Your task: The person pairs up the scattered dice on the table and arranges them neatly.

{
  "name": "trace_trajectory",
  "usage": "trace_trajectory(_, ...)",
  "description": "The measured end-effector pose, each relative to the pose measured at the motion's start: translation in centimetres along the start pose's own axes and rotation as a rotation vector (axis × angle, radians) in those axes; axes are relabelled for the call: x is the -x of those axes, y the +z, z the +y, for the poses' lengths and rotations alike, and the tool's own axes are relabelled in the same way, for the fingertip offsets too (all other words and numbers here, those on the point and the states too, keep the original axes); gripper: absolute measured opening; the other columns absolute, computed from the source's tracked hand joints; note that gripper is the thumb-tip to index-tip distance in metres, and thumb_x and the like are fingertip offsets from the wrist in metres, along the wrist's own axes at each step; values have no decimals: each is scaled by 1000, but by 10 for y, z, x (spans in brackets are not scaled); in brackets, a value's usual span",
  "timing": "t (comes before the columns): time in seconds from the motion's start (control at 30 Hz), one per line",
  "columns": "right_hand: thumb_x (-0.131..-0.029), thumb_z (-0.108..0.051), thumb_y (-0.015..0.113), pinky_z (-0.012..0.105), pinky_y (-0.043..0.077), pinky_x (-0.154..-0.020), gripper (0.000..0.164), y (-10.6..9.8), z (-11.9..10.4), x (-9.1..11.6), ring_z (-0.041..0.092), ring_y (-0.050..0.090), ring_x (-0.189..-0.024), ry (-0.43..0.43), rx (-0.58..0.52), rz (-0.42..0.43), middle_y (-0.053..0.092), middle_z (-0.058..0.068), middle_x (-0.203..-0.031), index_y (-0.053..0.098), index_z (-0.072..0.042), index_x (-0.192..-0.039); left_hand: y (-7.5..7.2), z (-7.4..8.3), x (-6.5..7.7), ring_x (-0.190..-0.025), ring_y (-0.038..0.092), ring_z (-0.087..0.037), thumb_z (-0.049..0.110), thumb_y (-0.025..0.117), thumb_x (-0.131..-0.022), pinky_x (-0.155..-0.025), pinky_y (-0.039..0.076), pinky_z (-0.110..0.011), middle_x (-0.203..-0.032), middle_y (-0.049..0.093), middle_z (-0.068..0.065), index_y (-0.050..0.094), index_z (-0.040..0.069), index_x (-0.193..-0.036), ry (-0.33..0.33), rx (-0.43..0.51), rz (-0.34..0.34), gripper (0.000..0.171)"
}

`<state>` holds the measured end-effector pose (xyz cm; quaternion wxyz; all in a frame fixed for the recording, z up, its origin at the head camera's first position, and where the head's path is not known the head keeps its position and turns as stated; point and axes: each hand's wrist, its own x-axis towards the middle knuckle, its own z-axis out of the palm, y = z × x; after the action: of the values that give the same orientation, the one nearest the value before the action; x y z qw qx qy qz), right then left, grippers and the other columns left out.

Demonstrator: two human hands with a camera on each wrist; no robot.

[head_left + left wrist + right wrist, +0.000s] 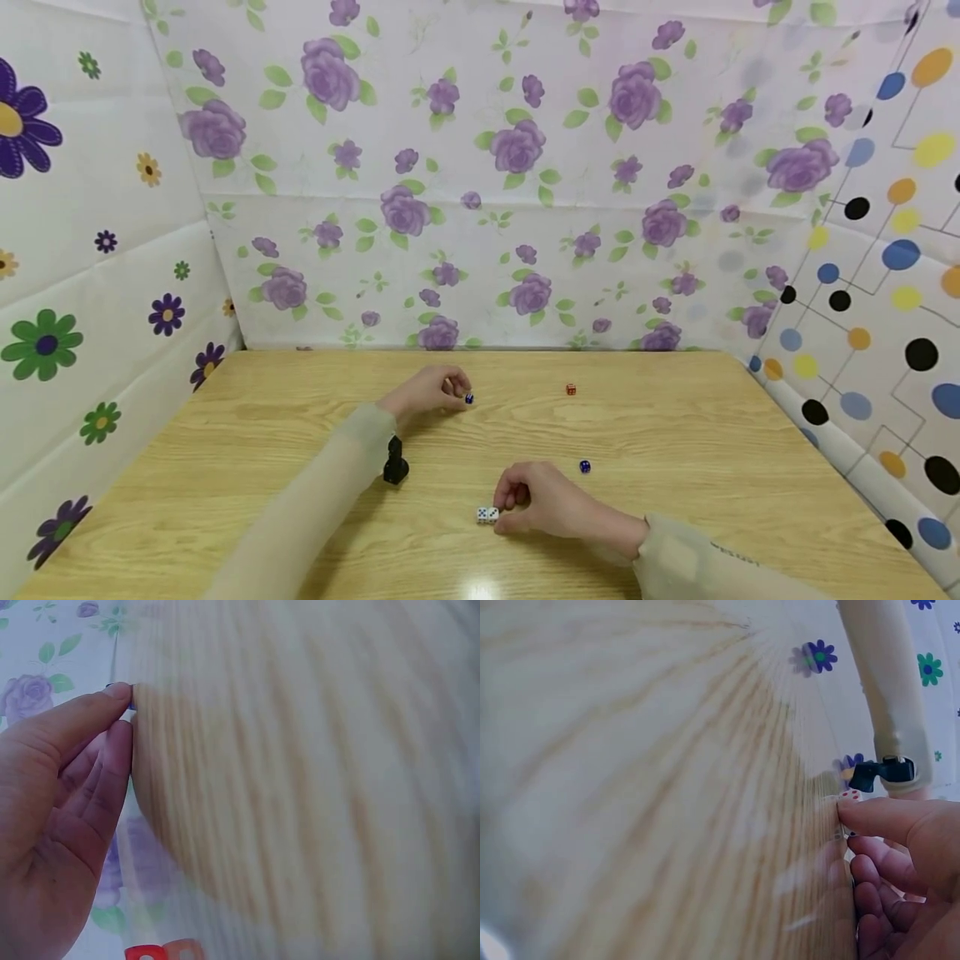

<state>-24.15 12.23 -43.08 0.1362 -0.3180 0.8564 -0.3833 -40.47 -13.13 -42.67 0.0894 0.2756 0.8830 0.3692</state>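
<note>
At the far middle of the table, my left hand (433,390) pinches a small blue die (469,399) between thumb and fingertips. The left wrist view shows only a sliver of that die beyond the thumb tip. Nearer the front, my right hand (551,502) pinches a white die (493,515) with its thumb and index finger. Another white die (482,515) sits right beside it on the left, in a row. In the right wrist view, red pips show on a white die (850,796) at the thumb tip; the other fingers curl below.
A red die (571,389) lies at the back right of the wooden table (675,433). Another blue die (585,467) is just behind the right hand. A black wrist camera (395,462) is strapped to the left sleeve. Patterned cloths (480,208) enclose the back and sides.
</note>
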Motion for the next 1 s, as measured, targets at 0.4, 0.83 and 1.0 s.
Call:
trace_trajectory(0.4, -79, -24, 84, 16, 44, -65, 18, 0, 2, 0, 4, 53, -72, 5, -1, -8, 63, -3, -83, 68, -22, -87, 8, 0, -1, -77, 59, -11, 13, 74, -89, -65, 52, -24, -91, 66, -4, 69, 10, -103, 5, -54, 60, 15)
trace_trajectory(0.83, -80, -24, 84, 16, 44, -65, 17, 1, 0, -1, 2, 53, -72, -4, -1, -14, 63, -4, -83, 68, -21, -87, 13, 6, 10, -71, 60, -10, 10, 75, -87, -63, 52, -23, -85, 68, -5, 69, 7, -95, 4, -48, 89, 10)
trace_trajectory(1.0, -80, -23, 83, 16, 44, -66, 17, 0, -1, -1, 3, 53, -72, -9, -1, -9, 63, -2, -83, 68, -19, -87, 19, 17, 23, -72, 58, -9, 10, 75, -87, -63, 50, -22, -85, 67, -4, 69, 7, -95, -7, -66, 89, 10)
